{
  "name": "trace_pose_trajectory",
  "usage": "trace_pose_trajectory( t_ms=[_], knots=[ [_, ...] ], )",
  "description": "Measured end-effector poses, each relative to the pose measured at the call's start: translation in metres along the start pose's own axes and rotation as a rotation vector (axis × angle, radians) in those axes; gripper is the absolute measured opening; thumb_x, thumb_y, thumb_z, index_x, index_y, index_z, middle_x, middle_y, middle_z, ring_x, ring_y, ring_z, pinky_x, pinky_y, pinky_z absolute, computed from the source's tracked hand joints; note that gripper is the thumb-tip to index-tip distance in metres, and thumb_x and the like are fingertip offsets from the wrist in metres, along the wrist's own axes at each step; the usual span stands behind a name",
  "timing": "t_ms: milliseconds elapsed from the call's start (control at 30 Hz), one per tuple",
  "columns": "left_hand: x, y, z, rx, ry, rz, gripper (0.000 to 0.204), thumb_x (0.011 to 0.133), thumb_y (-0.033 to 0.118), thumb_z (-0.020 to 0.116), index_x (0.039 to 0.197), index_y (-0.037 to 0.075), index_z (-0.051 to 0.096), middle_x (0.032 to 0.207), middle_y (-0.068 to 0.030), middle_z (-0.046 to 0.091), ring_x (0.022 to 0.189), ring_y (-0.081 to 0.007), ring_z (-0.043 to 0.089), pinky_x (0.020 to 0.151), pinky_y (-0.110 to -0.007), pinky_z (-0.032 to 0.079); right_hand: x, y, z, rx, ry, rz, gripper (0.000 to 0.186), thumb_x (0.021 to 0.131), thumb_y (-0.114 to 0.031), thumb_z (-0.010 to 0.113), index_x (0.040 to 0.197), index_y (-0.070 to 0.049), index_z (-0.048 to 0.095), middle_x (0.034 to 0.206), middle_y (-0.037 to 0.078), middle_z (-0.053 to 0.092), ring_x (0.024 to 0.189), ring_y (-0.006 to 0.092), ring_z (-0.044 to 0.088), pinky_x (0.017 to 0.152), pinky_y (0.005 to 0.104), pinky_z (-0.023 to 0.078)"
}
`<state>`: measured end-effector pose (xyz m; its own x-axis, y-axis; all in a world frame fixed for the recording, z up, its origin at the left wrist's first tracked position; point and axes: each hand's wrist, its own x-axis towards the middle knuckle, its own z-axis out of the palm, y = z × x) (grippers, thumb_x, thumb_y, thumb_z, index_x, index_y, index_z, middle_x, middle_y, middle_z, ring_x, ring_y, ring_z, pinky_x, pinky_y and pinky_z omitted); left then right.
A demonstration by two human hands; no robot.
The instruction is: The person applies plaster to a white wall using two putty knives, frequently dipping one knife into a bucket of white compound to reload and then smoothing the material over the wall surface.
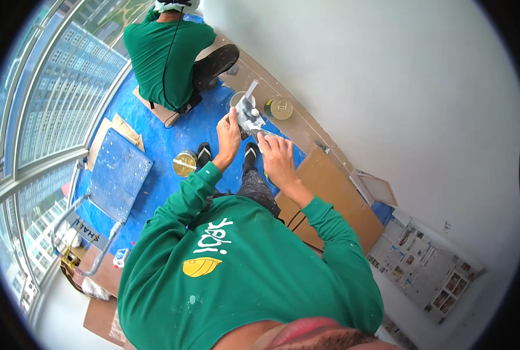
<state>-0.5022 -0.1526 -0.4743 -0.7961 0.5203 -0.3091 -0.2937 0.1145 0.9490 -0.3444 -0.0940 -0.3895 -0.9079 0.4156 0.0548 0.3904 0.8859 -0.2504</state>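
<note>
My left hand (229, 135) is closed on the edge of a grey metal filler plate (245, 114) smeared with white paste. A small white lump of paste (255, 112) sits on the plate. My right hand (278, 156) is wrapped round a putty knife (257, 130), whose blade meets the plate's near edge; its handle is mostly hidden in my fingers. Beyond the plate, partly covered by it, stands a round pale tub (234, 100), with a flat light-coloured strip (251, 88) rising beside it. A tin with a gold lid (281, 108) is just to the right.
A co-worker in a green top (166, 58) crouches ahead by the wall. Blue sheeting (165, 140) covers the floor, with another gold-topped tin (185, 164) near my left foot. A blue-topped step platform (120, 172) stands by the windows at left. Brown board (318, 195) lies at right.
</note>
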Motion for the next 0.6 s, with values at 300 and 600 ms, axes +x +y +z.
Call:
trace_pose_trajectory(
  t_ms=[300,600],
  knots=[
    [0.059,-0.171,0.019,0.197,0.072,-0.339,0.060,0.106,0.047,0.050,0.086,-0.007,0.068,0.061,-0.0053,0.058,0.057,-0.0108,0.049,0.051,-0.036,0.041,0.071,0.147,0.223,0.174,-0.116,0.109,0.029,0.094,-0.015,0.062,0.121,-0.008,0.068,0.106,0.006,0.061,0.102,0.0278,0.056,0.086,0.0443,0.042],
    [0.025,-0.360,-0.017,-0.175,0.444,-0.640,0.051,0.108,0.041,0.049,0.101,-0.005,0.069,0.086,-0.0052,0.069,0.072,-0.0110,0.061,0.067,-0.029,0.050,0.086,0.282,0.508,0.416,-0.255,0.331,0.020,0.094,-0.015,0.061,0.104,-0.001,0.071,0.106,0.020,0.065,0.103,0.0410,0.059,0.091,0.0504,0.047]
  ],
)
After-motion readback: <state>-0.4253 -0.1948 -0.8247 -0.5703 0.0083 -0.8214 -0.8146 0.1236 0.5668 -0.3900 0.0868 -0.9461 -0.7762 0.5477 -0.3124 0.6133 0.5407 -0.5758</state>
